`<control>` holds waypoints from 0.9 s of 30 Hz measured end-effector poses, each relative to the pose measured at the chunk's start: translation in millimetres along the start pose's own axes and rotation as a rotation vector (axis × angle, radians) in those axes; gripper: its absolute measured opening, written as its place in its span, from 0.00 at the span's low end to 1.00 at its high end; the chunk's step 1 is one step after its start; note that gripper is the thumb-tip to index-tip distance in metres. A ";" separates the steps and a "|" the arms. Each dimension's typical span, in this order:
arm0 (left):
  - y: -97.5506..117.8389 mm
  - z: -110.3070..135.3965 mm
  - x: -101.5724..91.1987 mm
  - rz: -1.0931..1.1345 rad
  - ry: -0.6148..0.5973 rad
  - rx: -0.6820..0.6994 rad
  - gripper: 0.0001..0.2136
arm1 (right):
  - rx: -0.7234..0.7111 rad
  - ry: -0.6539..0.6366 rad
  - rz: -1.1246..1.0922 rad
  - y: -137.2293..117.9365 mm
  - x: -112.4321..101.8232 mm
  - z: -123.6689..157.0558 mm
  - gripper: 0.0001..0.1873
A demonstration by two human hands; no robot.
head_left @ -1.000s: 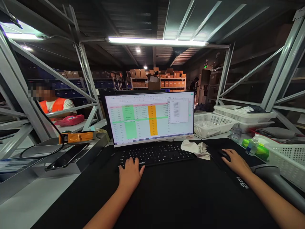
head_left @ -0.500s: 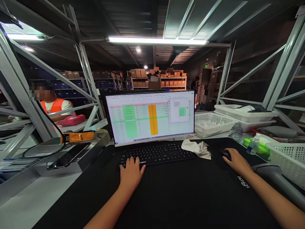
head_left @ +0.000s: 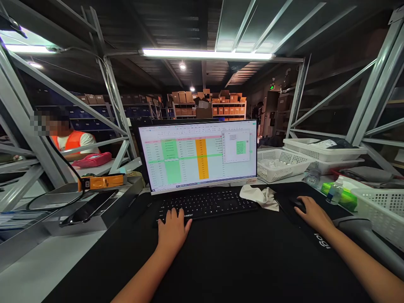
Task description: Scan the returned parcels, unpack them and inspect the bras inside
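Note:
My left hand (head_left: 172, 229) lies flat, fingers stretched out, on the front left edge of a black keyboard (head_left: 208, 203). My right hand (head_left: 312, 214) is cupped over a black mouse (head_left: 297, 203) on a black desk mat (head_left: 240, 256). Behind the keyboard stands a monitor (head_left: 198, 155) showing a spreadsheet with green and orange columns and a small window at its upper right. A crumpled white cloth (head_left: 260, 196) lies between keyboard and mouse.
White perforated baskets (head_left: 279, 164) (head_left: 377, 212) stand at the right, with a small bottle (head_left: 334, 191) and a green pack. At left a phone (head_left: 90, 207) lies on a grey box beside an orange device (head_left: 102, 181). A person in an orange vest (head_left: 71, 141) sits behind the metal racking.
Both hands stay where they were. The small window on the screen has changed its content: first lines of text, now a green block.

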State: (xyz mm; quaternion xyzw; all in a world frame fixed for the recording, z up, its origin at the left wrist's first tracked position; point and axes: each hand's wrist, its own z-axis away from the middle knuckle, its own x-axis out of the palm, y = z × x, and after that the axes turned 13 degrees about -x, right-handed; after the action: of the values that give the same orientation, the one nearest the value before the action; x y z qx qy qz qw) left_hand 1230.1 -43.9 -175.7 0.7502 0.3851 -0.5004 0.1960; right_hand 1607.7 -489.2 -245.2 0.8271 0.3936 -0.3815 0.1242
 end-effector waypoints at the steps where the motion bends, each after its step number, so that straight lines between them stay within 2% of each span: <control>1: 0.1 0.0 -0.3 -0.003 -0.002 0.001 0.26 | 0.003 -0.005 -0.002 -0.6 -0.6 -0.3 0.23; 10: 0.8 0.1 -3.4 -0.011 -0.032 -0.005 0.26 | 0.017 -0.013 -0.050 -7.4 -9.3 -0.3 0.25; 21: 0.9 0.9 -6.0 -0.008 -0.039 -0.011 0.27 | 0.011 -0.042 0.004 -1.9 -1.8 -0.9 0.28; 27: 1.0 0.9 -5.0 -0.011 -0.040 -0.010 0.27 | -0.006 -0.002 0.009 -2.1 -1.5 -0.4 0.28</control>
State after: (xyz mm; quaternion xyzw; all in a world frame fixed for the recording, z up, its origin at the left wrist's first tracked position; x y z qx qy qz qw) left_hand 1229.3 -47.0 -171.7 0.7369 0.3877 -0.5145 0.2049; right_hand 1605.7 -488.4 -243.6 0.8281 0.3906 -0.3808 0.1288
